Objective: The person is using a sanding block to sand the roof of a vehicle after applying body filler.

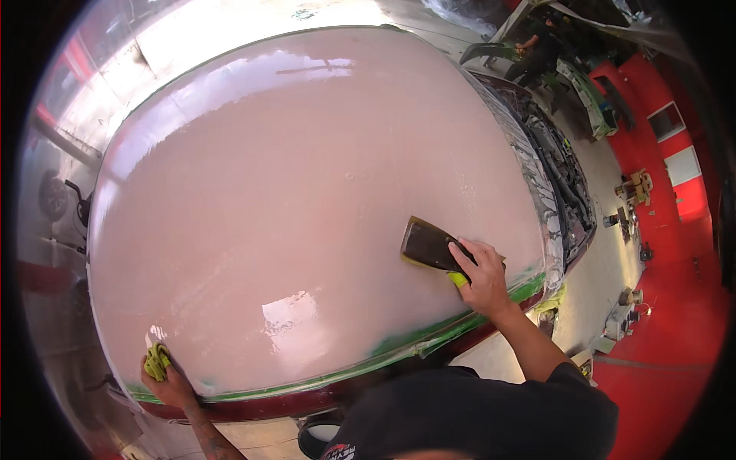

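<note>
Head view: fingers wrapped tight, right hand [484, 282] grips block [428, 244], left hand [175, 388] cloth [157, 362]; car roof [307, 192] looks mostly smoothed, green patches [410, 336] remaining lower center.

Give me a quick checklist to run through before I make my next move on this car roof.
1. Dark block gripped in right hand: ok.
2. Yellow-green cloth held in left hand: ok, at the near left edge of the pinkish roof.
3. Green tape along the near edge: ok, in place.
4. Roof surface dry: cannot tell; shiny patches could be water or reflections.
5. Engine bay covered: not ok, parts show exposed.
</note>
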### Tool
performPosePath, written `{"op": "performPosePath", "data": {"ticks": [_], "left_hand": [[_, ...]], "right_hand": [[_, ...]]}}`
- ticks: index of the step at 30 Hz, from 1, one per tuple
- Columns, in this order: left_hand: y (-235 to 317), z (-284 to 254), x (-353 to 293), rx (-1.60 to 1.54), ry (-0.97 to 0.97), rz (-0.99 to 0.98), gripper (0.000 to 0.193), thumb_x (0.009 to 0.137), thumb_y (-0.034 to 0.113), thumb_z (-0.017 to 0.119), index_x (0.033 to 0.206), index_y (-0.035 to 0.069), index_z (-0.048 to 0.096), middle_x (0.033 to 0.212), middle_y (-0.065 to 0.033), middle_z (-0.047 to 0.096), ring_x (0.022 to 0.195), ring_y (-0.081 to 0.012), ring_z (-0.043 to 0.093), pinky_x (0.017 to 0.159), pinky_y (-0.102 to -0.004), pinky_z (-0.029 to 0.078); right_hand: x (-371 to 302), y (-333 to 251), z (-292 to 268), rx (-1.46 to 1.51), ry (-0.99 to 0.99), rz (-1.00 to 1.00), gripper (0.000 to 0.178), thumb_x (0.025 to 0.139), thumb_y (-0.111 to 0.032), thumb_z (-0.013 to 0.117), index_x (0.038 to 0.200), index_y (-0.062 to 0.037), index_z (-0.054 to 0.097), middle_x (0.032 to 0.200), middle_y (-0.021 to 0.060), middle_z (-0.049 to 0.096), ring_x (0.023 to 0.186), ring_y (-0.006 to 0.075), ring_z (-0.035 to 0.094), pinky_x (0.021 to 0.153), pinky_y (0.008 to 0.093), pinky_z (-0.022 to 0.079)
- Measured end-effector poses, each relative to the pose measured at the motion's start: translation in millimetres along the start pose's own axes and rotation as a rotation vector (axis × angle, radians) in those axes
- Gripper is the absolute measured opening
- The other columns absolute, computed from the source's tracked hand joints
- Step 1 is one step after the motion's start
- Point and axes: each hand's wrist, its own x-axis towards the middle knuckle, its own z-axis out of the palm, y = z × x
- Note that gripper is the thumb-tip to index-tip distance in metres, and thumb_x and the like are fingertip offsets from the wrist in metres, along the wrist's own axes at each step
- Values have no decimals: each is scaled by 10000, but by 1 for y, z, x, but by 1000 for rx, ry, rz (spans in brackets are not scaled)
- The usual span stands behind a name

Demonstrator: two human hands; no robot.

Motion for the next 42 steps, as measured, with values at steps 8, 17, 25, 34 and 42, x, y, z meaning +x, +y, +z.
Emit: {"op": "performPosePath", "data": {"ticks": [8, 17, 25, 34, 42], "left_hand": [[1, 7, -3, 33, -9, 13, 468, 909, 221, 689, 1327, 33, 594, 1288, -145, 625, 1164, -295, 621, 995, -391, 483], [-7, 5, 1, 105, -18, 68, 481, 902, 226, 657, 1333, 23, 589, 1288, -161, 625, 1163, -309, 620, 992, -406, 486], [-8, -1, 3, 17, -6, 7, 526, 917, 299, 690, 1337, 5, 571, 1293, -189, 618, 1171, -317, 614, 1001, -410, 484], [-14, 2, 5, 94, -15, 102, 508, 920, 273, 653, 1338, -3, 572, 1304, -198, 613, 1197, -355, 594, 1026, -427, 462], [-5, 4, 6, 59, 4, 44, 503, 919, 266, 637, 1338, -4, 572, 1307, -205, 608, 1192, -357, 598, 1027, -433, 463]], "right_hand": [[162, 160, 43, -257, -22, 383, 501, 925, -220, 580, 1420, -139, 565, 1312, 124, 600, 1129, 379, 566, 961, 473, 493], [75, 85, 45, -195, 51, 226, 591, 851, -181, 685, 1421, -99, 552, 1334, 141, 564, 1095, 356, 536, 970, 463, 459], [5, 68, 16, -144, 53, 132, 624, 824, -168, 728, 1419, -97, 556, 1323, 123, 555, 1110, 339, 537, 947, 446, 463], [144, 224, 49, -402, -42, 666, 573, 898, -143, 606, 1461, -94, 508, 1335, 160, 568, 1108, 402, 543, 994, 448, 463], [-35, 50, 7, -76, 36, 214, 670, 813, -159, 771, 1441, -119, 539, 1283, 122, 574, 1087, 362, 539, 981, 443, 471]]}}
